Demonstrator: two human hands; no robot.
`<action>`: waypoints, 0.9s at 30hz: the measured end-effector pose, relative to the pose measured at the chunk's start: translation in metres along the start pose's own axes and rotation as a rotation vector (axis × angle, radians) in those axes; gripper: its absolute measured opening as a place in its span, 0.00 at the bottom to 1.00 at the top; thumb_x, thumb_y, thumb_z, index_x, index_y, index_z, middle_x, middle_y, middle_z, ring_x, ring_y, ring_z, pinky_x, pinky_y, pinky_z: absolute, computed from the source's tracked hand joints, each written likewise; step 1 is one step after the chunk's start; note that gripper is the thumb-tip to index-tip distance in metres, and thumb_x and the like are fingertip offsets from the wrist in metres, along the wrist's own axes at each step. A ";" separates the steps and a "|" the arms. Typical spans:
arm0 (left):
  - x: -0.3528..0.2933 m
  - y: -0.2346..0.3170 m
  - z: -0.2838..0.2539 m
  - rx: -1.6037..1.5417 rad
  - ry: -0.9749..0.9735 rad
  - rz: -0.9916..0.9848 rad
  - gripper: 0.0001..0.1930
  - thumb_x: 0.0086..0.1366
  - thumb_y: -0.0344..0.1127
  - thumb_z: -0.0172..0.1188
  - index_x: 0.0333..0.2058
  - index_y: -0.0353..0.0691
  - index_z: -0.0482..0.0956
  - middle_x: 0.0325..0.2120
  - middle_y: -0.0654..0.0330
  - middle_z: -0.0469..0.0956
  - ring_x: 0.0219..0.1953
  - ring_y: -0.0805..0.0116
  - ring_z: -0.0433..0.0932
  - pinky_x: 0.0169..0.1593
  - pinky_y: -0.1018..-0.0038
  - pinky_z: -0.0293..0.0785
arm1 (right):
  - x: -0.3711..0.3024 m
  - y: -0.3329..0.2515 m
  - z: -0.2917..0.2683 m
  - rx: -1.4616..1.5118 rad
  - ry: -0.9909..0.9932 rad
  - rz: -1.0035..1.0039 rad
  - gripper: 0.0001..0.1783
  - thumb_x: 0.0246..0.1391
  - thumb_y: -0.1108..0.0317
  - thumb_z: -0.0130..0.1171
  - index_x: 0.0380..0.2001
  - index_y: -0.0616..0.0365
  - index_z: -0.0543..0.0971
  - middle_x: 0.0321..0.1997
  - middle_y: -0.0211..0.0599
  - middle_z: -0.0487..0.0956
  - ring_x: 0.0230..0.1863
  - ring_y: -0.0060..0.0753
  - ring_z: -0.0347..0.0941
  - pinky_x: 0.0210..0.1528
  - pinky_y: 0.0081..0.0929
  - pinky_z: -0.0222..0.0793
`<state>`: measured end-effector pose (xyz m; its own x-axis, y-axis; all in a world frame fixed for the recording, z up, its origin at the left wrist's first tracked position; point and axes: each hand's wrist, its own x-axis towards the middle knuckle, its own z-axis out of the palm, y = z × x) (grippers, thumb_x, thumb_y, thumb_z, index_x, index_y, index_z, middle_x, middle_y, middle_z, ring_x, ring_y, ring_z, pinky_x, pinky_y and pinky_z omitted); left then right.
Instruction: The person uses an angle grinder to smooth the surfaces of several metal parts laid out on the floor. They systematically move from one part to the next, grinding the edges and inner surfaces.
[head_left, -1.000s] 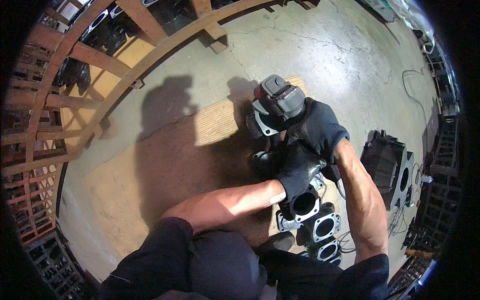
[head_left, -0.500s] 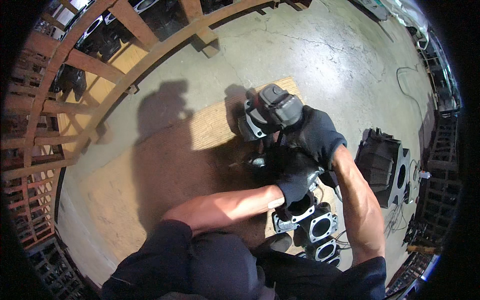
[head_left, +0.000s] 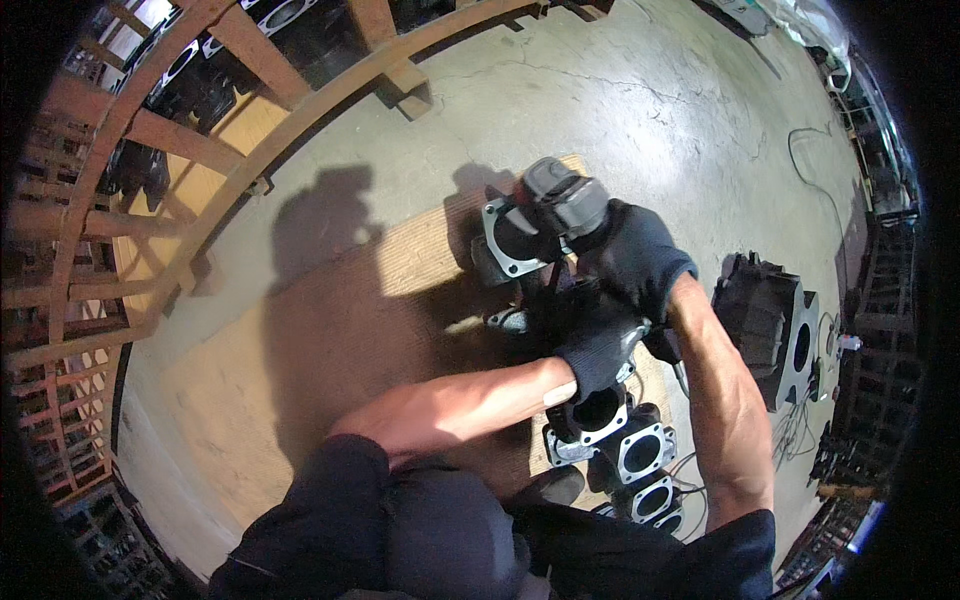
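My right hand (head_left: 632, 255), in a dark glove, is wrapped round a cordless power tool (head_left: 565, 195) whose grey battery pack faces away from me. Close below it, my gloved left hand (head_left: 600, 360) has its fingers curled over something dark that I cannot make out. Just past the tool sits a black metal casting with a silver square flange (head_left: 490, 236) and a round bore. Near my left wrist stands another flanged casting (head_left: 602, 432), first in a row of several running back toward my knees. Deep shadow hides the tool's working end.
Ribbed tan cardboard (head_left: 340, 300) lies under the work on the concrete floor (head_left: 560, 90). A brown slatted metal rack (head_left: 190, 135) curves along the left, holding more castings. At the right stand a large finned dark block (head_left: 765, 325) and a loose cable (head_left: 800, 160).
The tool and my right hand have shifted slightly, uncovering more of the far casting's flange and bore. My left hand has moved up a little.
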<state>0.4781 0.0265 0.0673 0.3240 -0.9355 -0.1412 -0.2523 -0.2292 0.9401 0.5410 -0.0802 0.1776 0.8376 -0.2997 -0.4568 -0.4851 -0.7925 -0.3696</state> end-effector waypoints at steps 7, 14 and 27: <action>-0.017 -0.033 0.037 -0.516 -0.027 -0.007 0.17 0.75 0.37 0.47 0.55 0.34 0.77 0.49 0.42 0.80 0.52 0.54 0.79 0.59 0.63 0.73 | -0.005 -0.011 0.011 0.036 -0.020 -0.037 0.33 0.34 0.55 0.78 0.43 0.64 0.82 0.39 0.56 0.85 0.44 0.54 0.84 0.49 0.36 0.78; -0.003 0.011 0.012 -0.332 -0.024 -0.088 0.15 0.74 0.35 0.48 0.48 0.35 0.81 0.46 0.41 0.81 0.51 0.52 0.81 0.55 0.62 0.75 | -0.011 0.004 -0.006 0.074 0.000 0.087 0.30 0.35 0.57 0.76 0.42 0.64 0.81 0.38 0.55 0.85 0.43 0.50 0.84 0.47 0.38 0.78; -0.084 -0.004 0.040 -0.601 0.010 -0.032 0.14 0.78 0.35 0.46 0.50 0.35 0.77 0.42 0.55 0.78 0.46 0.67 0.74 0.56 0.71 0.71 | -0.045 -0.018 0.041 -0.009 -0.115 -0.089 0.32 0.38 0.58 0.75 0.49 0.59 0.81 0.39 0.53 0.86 0.45 0.57 0.83 0.47 0.39 0.79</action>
<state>0.4150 0.0956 0.0631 0.3326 -0.9273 -0.1717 0.3162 -0.0619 0.9467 0.5020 -0.0303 0.1715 0.8427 -0.1654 -0.5123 -0.4072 -0.8184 -0.4056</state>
